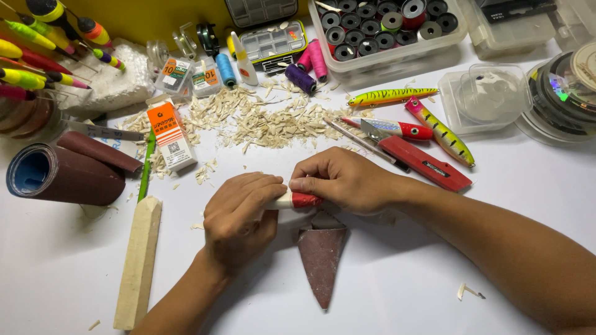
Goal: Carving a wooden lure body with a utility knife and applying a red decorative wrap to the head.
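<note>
Red-and-white lure body [297, 200] lies w/ long axis left-right, bridging both hands above the sandpaper strip [321, 254] on the white bench [385, 291]. Left hand [239, 217] grip closed round white end; right hand [341, 180] pinches red end, equally near.

Both hands grip a small red-and-white lure [297, 200] between them over the white worktop [397, 279]: the left hand [239, 220] wraps the white end, the right hand [341, 180] pinches the red end. A sandpaper piece [321, 257] lies just below. A wood block [139, 260] lies to the left, shavings [267, 118] beyond, a red knife [422, 161] and painted lures [388, 96] to the right.
</note>
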